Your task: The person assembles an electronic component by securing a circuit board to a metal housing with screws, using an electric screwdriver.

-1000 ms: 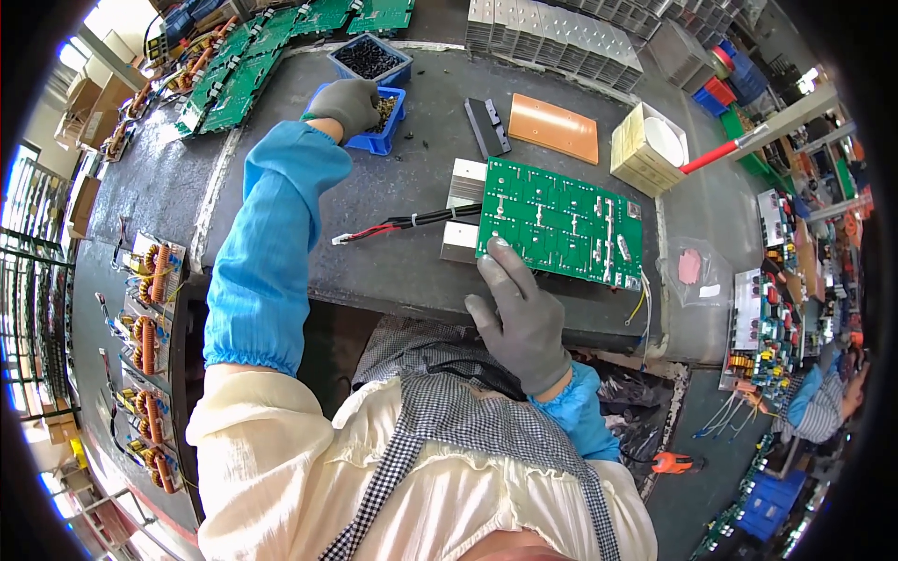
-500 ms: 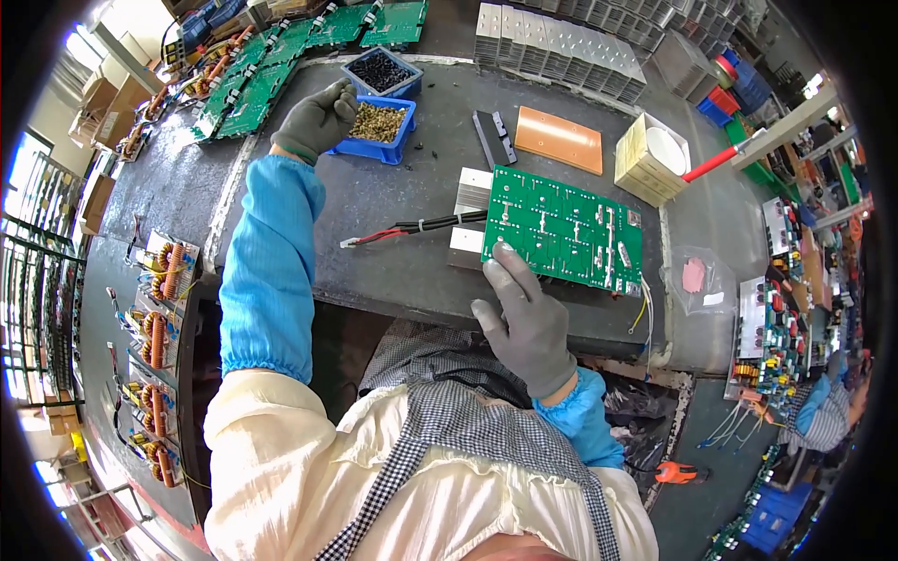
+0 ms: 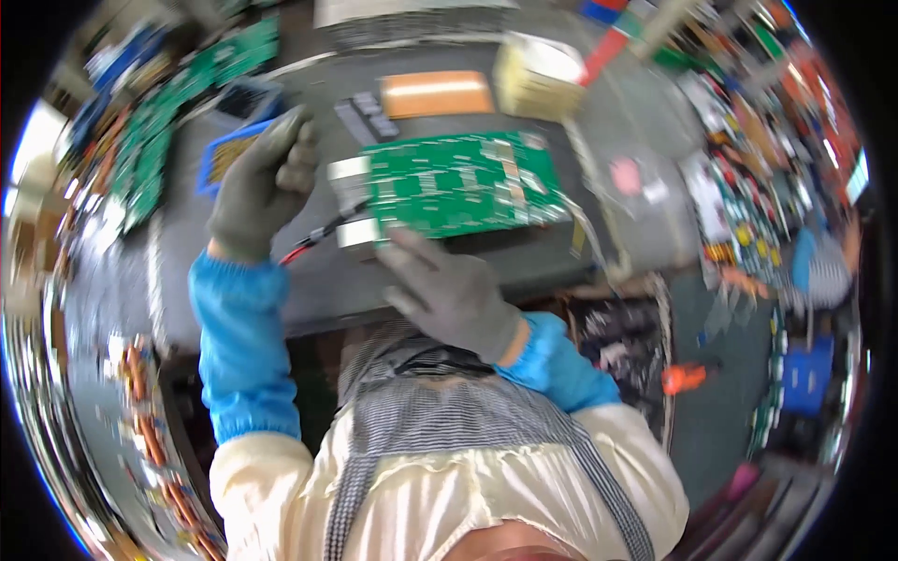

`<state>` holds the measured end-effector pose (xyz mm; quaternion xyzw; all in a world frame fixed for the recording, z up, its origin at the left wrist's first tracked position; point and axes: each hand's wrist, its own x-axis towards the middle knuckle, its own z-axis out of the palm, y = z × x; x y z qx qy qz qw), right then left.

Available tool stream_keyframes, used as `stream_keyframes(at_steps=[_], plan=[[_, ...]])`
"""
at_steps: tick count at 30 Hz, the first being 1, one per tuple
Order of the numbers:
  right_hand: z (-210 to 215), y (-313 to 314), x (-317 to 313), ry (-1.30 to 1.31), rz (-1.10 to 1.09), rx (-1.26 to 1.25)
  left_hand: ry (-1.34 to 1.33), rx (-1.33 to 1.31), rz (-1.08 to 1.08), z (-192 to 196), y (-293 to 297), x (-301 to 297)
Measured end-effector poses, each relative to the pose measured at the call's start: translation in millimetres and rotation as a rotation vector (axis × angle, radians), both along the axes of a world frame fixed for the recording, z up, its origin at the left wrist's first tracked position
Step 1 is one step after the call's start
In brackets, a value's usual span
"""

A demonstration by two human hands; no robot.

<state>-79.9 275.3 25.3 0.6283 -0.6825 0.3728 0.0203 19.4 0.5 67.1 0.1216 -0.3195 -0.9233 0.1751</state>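
Observation:
A green circuit board (image 3: 468, 192) lies on the dark worktable, blurred by motion, with silver metal blocks (image 3: 350, 168) showing past its left edge. My right hand (image 3: 454, 290), in a grey glove, has its fingers stretched out and apart, the tips at the board's near left corner. To the left of the board, my gloved left hand (image 3: 262, 187) is raised with fingers curled together; whatever they may hold is too small or hidden. A red and black cable (image 3: 313, 243) runs from the board's left side. Behind the left hand, a blue bin (image 3: 203, 173) of small brass-coloured parts is partly covered.
Beyond the board are dark bars (image 3: 365, 120), an orange-brown plate (image 3: 436, 95) and a pale square box (image 3: 538, 79). A grey-blue bin (image 3: 248, 101) stands at far left, near more green boards (image 3: 145, 168). Another person (image 3: 823, 266) works at far right.
The whole view has swung, shifting the table leftward in the picture. My left hand has moved from beside the bins rightward, closer to the board. My right hand remains at the board's near left corner.

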Motion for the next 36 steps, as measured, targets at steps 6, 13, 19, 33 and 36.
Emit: stream_keyframes(at_steps=[6,13,19,33,36], plan=[[-19,2,-3,-0.028,0.039,0.066,-0.255,-0.585,-0.096,-9,90,-33],[-16,55,-24,0.089,-0.082,-0.307,-0.365,-0.782,-0.081,-13,116,-43],[52,234,-87,0.522,-0.936,-0.188,-0.522,-0.943,0.043,0,134,-41],[-30,451,-118,0.533,-1.403,0.720,-0.506,-1.022,0.042,-9,130,-45],[-29,454,-147,0.637,-1.309,0.685,-0.474,-0.989,0.034,-7,132,-46]])
